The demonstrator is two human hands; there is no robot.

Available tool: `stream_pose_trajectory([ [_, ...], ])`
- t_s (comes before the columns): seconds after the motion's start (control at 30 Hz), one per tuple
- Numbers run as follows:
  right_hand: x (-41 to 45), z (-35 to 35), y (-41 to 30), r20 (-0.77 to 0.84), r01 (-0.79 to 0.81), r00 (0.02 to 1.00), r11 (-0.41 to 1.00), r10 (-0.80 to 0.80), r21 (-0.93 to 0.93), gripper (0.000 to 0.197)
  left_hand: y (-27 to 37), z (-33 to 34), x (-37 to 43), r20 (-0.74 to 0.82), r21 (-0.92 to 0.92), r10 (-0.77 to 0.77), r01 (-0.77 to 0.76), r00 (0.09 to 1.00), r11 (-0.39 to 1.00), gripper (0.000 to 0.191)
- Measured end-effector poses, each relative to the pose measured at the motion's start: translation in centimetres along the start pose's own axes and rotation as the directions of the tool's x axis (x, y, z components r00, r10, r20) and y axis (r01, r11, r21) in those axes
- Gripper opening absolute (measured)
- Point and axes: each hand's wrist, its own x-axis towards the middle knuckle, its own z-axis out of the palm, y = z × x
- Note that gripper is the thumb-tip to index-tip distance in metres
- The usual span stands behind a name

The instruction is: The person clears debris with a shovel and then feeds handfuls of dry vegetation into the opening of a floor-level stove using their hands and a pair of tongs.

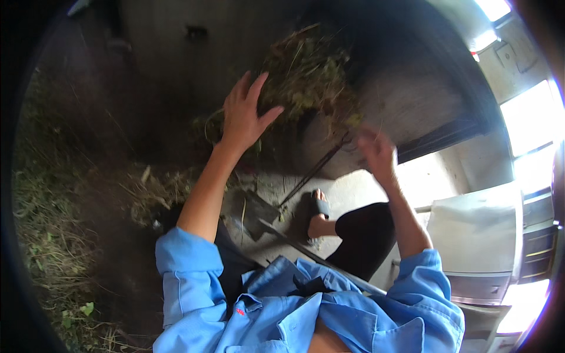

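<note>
A loose bundle of cut grass and weeds (pixel 309 79) lies ahead of me, on or against a dark surface. My left hand (pixel 245 112) is at the bundle's left side, fingers spread, with nothing in it. To the right of the bundle is my right hand (pixel 377 150), blurred, its fingers bent and apart; no held object shows. Dark metal fire tongs or a similar long tool (pixel 315 172) lean below the bundle. A shovel (pixel 251 214) with a long shaft lies across the floor in front of my body.
More dry grass (pixel 53 247) is heaped along the left side. My sandalled foot (pixel 320 207) stands on the concrete floor (pixel 348 189). A pale cabinet or appliance (pixel 476 234) is at the right, below bright windows (pixel 532 119). A dark-edged structure curves across the upper right.
</note>
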Motion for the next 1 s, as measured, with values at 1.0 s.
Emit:
stream_pose_trajectory([
  [1.0, 20.1, 11.5, -2.9, 0.233, -0.09, 0.93, 0.791, 0.284, -0.605, 0.05, -0.5, 10.0, -0.2, 0.277, 0.446, -0.308, 0.162, 0.91, 0.88, 0.053],
])
